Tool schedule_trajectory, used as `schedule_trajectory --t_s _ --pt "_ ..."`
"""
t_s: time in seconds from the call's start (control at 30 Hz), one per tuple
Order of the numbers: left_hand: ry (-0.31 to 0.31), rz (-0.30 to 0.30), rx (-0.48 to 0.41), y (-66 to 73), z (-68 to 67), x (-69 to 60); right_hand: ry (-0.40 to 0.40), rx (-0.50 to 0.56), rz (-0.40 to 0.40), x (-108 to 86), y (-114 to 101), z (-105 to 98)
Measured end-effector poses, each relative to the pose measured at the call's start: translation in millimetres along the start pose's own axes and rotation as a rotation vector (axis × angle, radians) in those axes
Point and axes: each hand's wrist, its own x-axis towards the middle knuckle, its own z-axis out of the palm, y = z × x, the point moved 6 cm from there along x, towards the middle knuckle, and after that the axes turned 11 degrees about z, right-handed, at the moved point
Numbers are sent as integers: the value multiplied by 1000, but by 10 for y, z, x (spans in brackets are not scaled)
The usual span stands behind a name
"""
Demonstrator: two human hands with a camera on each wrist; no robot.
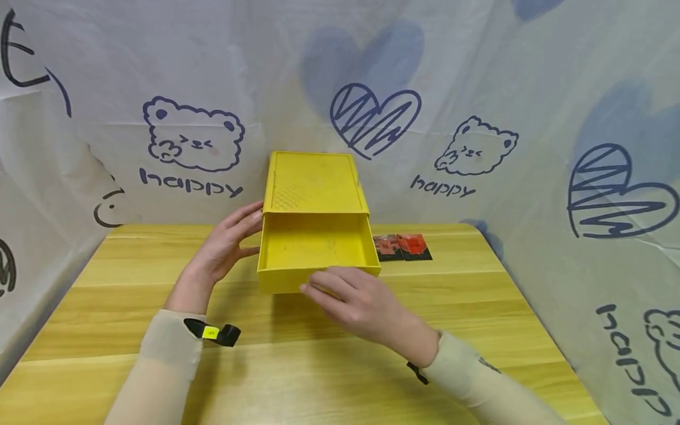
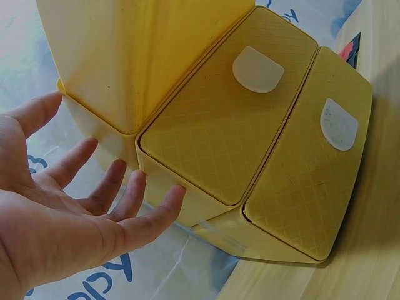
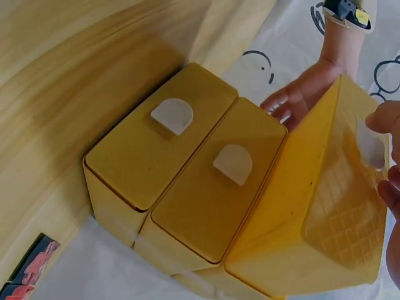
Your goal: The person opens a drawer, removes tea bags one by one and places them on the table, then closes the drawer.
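A yellow chest of drawers [image 1: 319, 180] stands at the back of the table, its top drawer [image 1: 313, 239] pulled out; no contents show inside. Below it, two more drawers [image 2: 219, 112] are closed, each with a white tab [image 2: 258, 69] on its front. My right hand [image 1: 358, 304] pinches the white tab [image 3: 370, 147] of the top drawer between thumb and fingers. Along the chest's left side my left hand [image 1: 225, 242] is spread, its fingertips [image 2: 178, 195] against the side wall and holding nothing.
Two flat black-and-red pieces [image 1: 401, 247] lie on the wooden table [image 1: 451, 319] just right of the chest. A white printed sheet [image 1: 467, 71] hangs close behind the chest and along both sides of the table.
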Motion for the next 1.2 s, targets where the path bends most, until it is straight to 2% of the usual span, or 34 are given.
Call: schedule_trajectory --t_s 0.27,0.53,0.73,1.03,1.2 --pt "2 0 -9 26 -16 -6 -41 -52 12 2 -28 94" --pt "-1 -15 -19 -21 -6 -12 -57 -21 53 -2 -24 106" --pt "3 -14 -14 -21 -13 -12 -36 15 79 29 21 141" --pt "5 -17 -18 -10 -8 1 -22 7 85 89 151 197" --pt "0 -11 -20 8 7 -6 -1 23 117 122 241 222"
